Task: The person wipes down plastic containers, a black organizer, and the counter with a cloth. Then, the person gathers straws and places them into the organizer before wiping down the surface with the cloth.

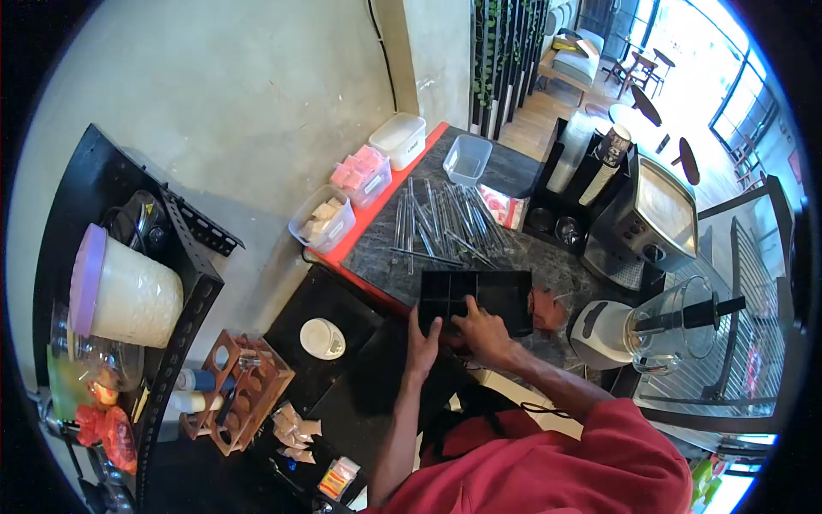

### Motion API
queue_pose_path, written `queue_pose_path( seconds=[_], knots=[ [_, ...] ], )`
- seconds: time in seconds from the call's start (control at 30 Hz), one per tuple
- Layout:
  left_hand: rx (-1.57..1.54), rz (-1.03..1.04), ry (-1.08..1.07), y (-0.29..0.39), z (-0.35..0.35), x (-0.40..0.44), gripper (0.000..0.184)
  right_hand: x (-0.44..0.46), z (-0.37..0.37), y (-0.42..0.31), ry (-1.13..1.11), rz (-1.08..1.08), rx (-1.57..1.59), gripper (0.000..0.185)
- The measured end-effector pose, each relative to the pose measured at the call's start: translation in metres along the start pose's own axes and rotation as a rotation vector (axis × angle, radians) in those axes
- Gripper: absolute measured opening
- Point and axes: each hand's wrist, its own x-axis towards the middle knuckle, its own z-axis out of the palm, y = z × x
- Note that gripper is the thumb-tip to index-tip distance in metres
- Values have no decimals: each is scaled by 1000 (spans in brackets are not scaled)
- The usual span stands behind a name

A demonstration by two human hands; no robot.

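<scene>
A black compartment tray (505, 300) rests at the near edge of the dark marbled counter, tilted toward me. My left hand (419, 349) grips its near left corner, with the thumb in front and the fingers along the side. My right hand (485, 332) is on the tray's near wall, one finger reaching over the rim and the other fingers curled below, partly hidden. Just right of the tray lies a crumpled reddish-brown cloth (545, 309). Behind it, many clear wrapped straws (445, 218) are spread loosely over the counter.
Plastic tubs with pink packets (362, 174) and beige packets (323, 218) line the wall side. A blender (604, 332) and a coffee machine (655, 210) stand at right. At lower left are a white scale (322, 338) and a wooden rack (235, 390).
</scene>
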Motion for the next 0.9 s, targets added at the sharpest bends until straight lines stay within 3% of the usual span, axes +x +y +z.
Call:
queue_pose_path(
  seconds=[0.07, 0.13, 0.2, 0.23, 0.27, 0.3, 0.37, 0.43, 0.47, 0.6, 0.7, 0.83, 0.9],
  knots=[
    [-3, 33, 155, -9, 12, 4, 57, 8, -24, 10, -33, 7, 20, 33],
    [47, 24, 205, -1, 19, 3, 53, 36, -52, 42, -184, -134, 292, 25],
    [180, 10, 283, 6, 24, 6, 47, 87, -88, 67, 142, -217, 542, 14],
    [177, 12, 291, -1, 26, 9, 47, 122, -104, 82, 17, 108, 883, 15],
    [263, 75, 343, -11, 29, 11, 48, 169, -98, 107, 223, 108, 1034, 16],
    [352, 139, 395, -20, 30, 15, 50, 235, -58, 175, 390, 20, 945, 23],
    [358, 96, 409, -14, 30, 20, 49, 316, -38, 226, 507, 401, 1024, 42],
    [369, 51, 433, 1, 28, 23, 49, 380, -15, 271, 470, 589, 912, 68],
    [336, 36, 434, 10, 31, 25, 50, 432, 27, 314, 563, 704, 685, 77],
    [263, -46, 469, 19, 32, 37, 51, 442, 8, 255, 365, 590, 951, 80],
    [287, -24, 480, 13, 29, 39, 48, 478, 56, 240, 515, 418, 670, 76],
    [192, -103, 462, 39, 31, 40, 45, 484, 56, 221, 502, 308, 684, 71],
    [205, -125, 449, 38, 34, 37, 53, 478, 49, 219, 552, 284, 711, 71]
  ],
)
